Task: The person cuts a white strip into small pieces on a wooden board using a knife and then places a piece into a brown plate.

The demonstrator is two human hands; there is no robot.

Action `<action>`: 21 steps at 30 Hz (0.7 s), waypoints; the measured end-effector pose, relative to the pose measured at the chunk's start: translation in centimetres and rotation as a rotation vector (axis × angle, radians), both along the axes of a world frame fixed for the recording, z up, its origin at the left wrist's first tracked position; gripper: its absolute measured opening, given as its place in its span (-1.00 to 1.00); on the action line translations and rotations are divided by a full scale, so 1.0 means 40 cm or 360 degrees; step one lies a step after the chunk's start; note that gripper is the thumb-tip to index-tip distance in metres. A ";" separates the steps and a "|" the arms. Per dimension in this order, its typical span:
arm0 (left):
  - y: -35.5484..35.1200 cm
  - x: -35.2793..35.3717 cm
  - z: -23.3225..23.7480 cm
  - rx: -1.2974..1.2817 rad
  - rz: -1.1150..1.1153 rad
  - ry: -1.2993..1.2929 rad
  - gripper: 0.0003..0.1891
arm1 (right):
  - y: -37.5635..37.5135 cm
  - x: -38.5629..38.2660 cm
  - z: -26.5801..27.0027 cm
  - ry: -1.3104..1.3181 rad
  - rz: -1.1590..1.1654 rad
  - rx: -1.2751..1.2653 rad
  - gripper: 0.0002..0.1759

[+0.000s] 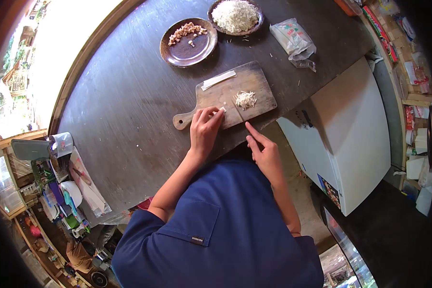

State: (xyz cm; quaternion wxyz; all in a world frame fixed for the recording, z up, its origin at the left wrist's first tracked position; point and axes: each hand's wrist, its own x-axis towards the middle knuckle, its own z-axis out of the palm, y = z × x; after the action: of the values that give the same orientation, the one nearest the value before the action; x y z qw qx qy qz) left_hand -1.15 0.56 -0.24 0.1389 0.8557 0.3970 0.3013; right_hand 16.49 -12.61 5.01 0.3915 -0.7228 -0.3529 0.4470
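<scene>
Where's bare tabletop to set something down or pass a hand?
Biggest patch: table left of cutting board, below the brown plate, to the curved edge. Narrow strip between board and plastic bag. Crowded: far side with the shreds plate and bag; board's near edge, under left hand and right hand.

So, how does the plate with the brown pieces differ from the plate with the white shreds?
The plate with the brown pieces is mostly bare, its few pieces along the far side; the plate with the white shreds is heaped full, only its rim showing. The first stands nearer the cutting board; the second is farther, at the picture's top edge. Both are round, dark brown and rest on the dark table.
</scene>
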 end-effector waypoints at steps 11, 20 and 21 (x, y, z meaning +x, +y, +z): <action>0.005 0.041 0.012 0.0037 -0.0148 0.0017 -0.71 | -0.020 0.003 0.014 -0.0527 0.0199 0.0221 -0.52; 0.012 0.019 0.017 -0.0104 -0.0289 0.0116 -0.60 | -0.027 -0.025 0.011 -0.0804 0.0298 0.0193 -0.49; 0.012 0.017 0.016 -0.0112 -0.0316 0.0139 -0.57 | -0.030 -0.024 0.016 -0.0881 0.0325 0.0145 -0.48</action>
State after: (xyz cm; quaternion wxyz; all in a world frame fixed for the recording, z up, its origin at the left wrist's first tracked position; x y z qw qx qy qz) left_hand -0.45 1.04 0.38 0.1804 0.8978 0.3263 0.2343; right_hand 15.54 -13.81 5.66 0.2654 -0.7597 -0.5367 0.2537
